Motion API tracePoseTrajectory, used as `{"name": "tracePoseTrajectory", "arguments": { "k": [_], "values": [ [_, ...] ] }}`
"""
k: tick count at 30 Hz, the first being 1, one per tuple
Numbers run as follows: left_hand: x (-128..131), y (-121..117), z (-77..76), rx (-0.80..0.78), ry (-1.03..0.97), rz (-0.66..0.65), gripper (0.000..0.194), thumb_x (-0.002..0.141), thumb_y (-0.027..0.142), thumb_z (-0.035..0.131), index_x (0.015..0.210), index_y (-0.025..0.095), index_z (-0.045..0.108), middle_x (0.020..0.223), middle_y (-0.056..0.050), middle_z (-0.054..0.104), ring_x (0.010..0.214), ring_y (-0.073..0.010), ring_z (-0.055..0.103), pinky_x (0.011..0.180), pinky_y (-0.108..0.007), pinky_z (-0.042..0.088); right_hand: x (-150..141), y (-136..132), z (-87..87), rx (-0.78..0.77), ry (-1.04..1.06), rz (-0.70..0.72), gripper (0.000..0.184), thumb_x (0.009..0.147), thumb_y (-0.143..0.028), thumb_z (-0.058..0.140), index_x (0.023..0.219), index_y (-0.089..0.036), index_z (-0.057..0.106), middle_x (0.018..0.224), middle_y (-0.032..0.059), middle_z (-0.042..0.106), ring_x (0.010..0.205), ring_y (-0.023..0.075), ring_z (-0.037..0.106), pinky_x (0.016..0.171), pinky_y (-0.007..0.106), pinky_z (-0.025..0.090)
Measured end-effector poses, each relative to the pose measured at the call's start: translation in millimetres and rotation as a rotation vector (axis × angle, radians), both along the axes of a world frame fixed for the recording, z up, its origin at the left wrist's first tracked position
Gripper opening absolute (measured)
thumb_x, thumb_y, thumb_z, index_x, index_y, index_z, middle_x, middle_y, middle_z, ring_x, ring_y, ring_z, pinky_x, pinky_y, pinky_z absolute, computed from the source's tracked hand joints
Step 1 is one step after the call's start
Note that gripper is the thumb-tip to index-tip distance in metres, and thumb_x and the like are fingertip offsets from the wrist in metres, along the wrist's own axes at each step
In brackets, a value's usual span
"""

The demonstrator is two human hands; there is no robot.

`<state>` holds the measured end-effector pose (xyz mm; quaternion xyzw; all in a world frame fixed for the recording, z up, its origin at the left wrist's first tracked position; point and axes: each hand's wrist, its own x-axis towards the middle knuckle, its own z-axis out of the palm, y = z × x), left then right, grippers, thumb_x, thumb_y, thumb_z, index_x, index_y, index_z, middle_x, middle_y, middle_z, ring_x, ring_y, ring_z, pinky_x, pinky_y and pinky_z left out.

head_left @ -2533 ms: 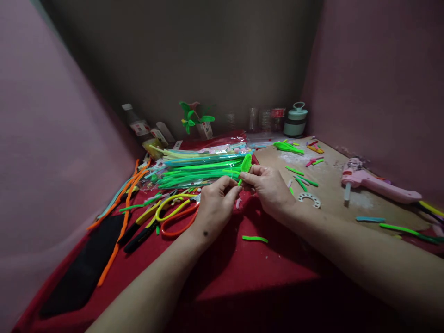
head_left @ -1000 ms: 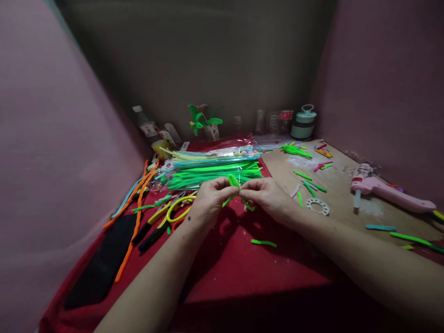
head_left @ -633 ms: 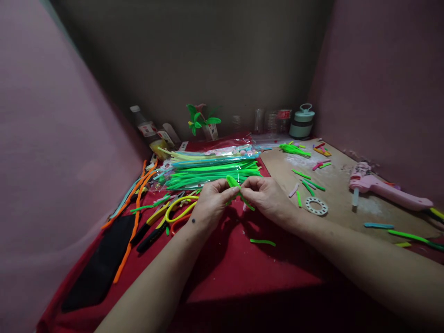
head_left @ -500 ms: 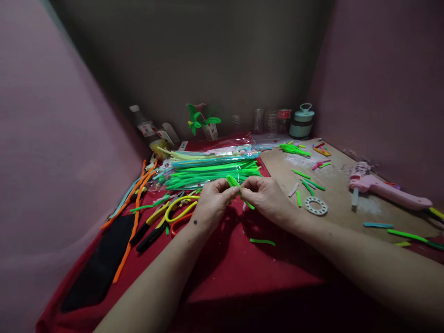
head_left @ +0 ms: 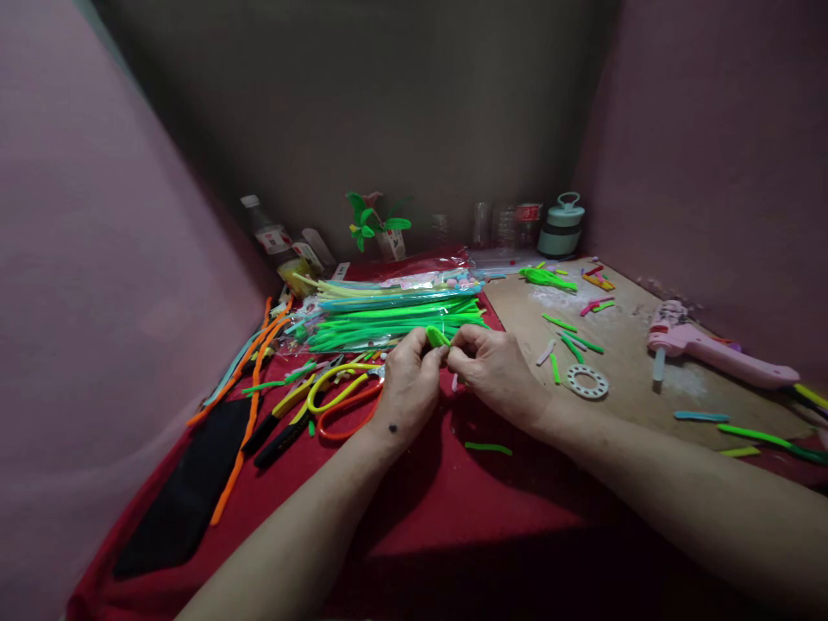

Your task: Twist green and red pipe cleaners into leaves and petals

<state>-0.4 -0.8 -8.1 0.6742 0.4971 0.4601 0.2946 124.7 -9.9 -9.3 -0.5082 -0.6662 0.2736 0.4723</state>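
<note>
Presently, the left hand (head_left: 412,375) is pinching a green fuzzy piece (head_left: 435,337) between its fingers, while the right hand's (head_left: 497,369) fingers are pinching its near end. The piece is sitting above the table (head_left: 446,504), before bagged green stems (head_left: 394,321); scissors (head_left: 342,399) are lying beside the left hand.

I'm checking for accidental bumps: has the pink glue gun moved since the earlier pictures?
No. Against the teal container, the pink glue gun lies in the same place; the whole view shifted instead.
</note>
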Motion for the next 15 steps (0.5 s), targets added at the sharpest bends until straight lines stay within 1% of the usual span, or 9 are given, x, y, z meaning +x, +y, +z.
{"name": "tracePoseTrajectory", "arguments": {
  "k": [2, 5, 8, 10, 12, 15],
  "values": [
    [-1.0, -0.4, 2.6, -0.018, -0.017, -0.007, 0.015, 0.074, 0.02, 0.054, 0.06, 0.017, 0.049, 0.057, 0.004, 0.047, 0.057, -0.0097, 0.04, 0.055, -0.023, 0.031, 0.9, 1.5, -1.1, -0.022, 0.033, 0.033, 0.015, 0.073, -0.02, 0.051, 0.058, -0.018, 0.05, 0.052, -0.0029, 0.048, 0.05, 0.0097, 0.042, 0.053, 0.024, 0.033],
    [-2.6, -1.5, 8.7, -0.095, -0.134, -0.032, 0.016, 0.07, 0.022, 0.058, 0.058, 0.016, 0.051, 0.055, 0.004, 0.048, 0.054, -0.0091, 0.04, 0.053, -0.023, 0.032, 2.0, 4.8, -2.6, -0.085, 0.18, 0.081, 0.01, 0.072, -0.021, 0.051, 0.063, -0.017, 0.053, 0.056, -0.0026, 0.051, 0.052, 0.0099, 0.045, 0.053, 0.024, 0.035],
    [-3.9, -2.0, 12.4, -0.185, -0.234, -0.068, 0.014, 0.068, 0.025, 0.061, 0.06, 0.015, 0.055, 0.055, 0.003, 0.051, 0.051, -0.0087, 0.042, 0.052, -0.022, 0.034, 2.4, 7.3, -2.5, -0.204, 0.381, 0.134, 0.003, 0.066, -0.019, 0.054, 0.067, -0.016, 0.054, 0.056, -0.0042, 0.05, 0.049, 0.0087, 0.043, 0.05, 0.024, 0.035],
    [-4.7, -1.6, 12.5, -0.206, -0.252, -0.079, 0.014, 0.068, 0.026, 0.062, 0.062, 0.014, 0.058, 0.056, 0.003, 0.053, 0.051, -0.0088, 0.043, 0.052, -0.022, 0.034, 2.3, 7.7, -1.6, -0.288, 0.488, 0.187, 0.005, 0.063, -0.017, 0.055, 0.068, -0.016, 0.054, 0.054, -0.0051, 0.05, 0.047, 0.0078, 0.041, 0.047, 0.023, 0.033],
    [-5.7, -0.6, 11.6, -0.205, -0.271, -0.096, 0.014, 0.069, 0.026, 0.062, 0.063, 0.014, 0.059, 0.057, 0.002, 0.055, 0.053, -0.0093, 0.045, 0.054, -0.023, 0.035, 2.1, 7.5, -0.7, -0.335, 0.546, 0.228, 0.006, 0.062, -0.016, 0.055, 0.068, -0.015, 0.054, 0.053, -0.0047, 0.051, 0.046, 0.0078, 0.042, 0.047, 0.023, 0.033],
    [-8.0, 1.1, 10.7, -0.2, -0.293, -0.126, 0.016, 0.069, 0.028, 0.064, 0.062, 0.014, 0.06, 0.058, 0.003, 0.055, 0.056, -0.0092, 0.046, 0.058, -0.023, 0.036, 1.6, 7.0, -0.5, -0.343, 0.551, 0.245, 0.002, 0.062, -0.016, 0.055, 0.062, -0.015, 0.053, 0.051, -0.0035, 0.052, 0.046, 0.0083, 0.045, 0.048, 0.024, 0.035]
  ]
}}
